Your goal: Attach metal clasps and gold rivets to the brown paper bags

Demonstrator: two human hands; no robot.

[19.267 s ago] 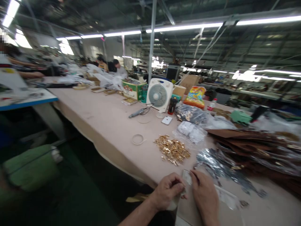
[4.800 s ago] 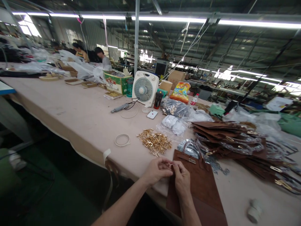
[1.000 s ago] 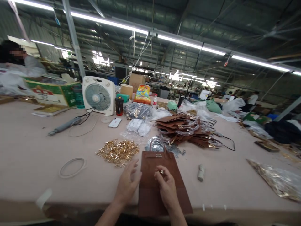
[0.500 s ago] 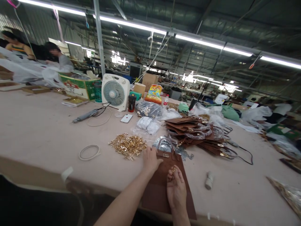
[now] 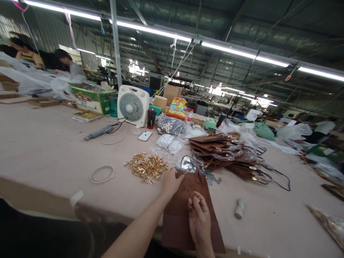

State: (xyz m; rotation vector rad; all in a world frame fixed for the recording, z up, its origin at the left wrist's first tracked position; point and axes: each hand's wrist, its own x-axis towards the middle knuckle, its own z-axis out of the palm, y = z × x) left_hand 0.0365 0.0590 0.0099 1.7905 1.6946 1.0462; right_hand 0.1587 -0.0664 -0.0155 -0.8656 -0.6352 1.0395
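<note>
A flat brown bag panel (image 5: 185,200) with a looped handle at its far end lies at the table's front edge. My left hand (image 5: 171,183) grips its far left corner, thumb on top and the other fingers partly hidden at the edge. Over the panel's middle my right hand (image 5: 199,218) is closed, palm up, pinching small gold metal fittings at its fingertips; their exact shape is too small to make out. A heap of gold fittings (image 5: 146,167) lies just left of my left hand. Beyond the panel are small silver metal pieces (image 5: 213,177).
A stack of brown bag panels (image 5: 223,152) with wrapped handles lies to the right. Farther back are a fan (image 5: 133,105), a phone (image 5: 145,135) and a corded grey tool (image 5: 99,132). A tape roll (image 5: 102,174) lies left, a small grey cylinder (image 5: 239,208) right. Co-workers sit far left.
The small gold plate near the panel's far edge no longer shows. My right hand has turned slightly and moved a little left and down. The left hand stays at the corner.
</note>
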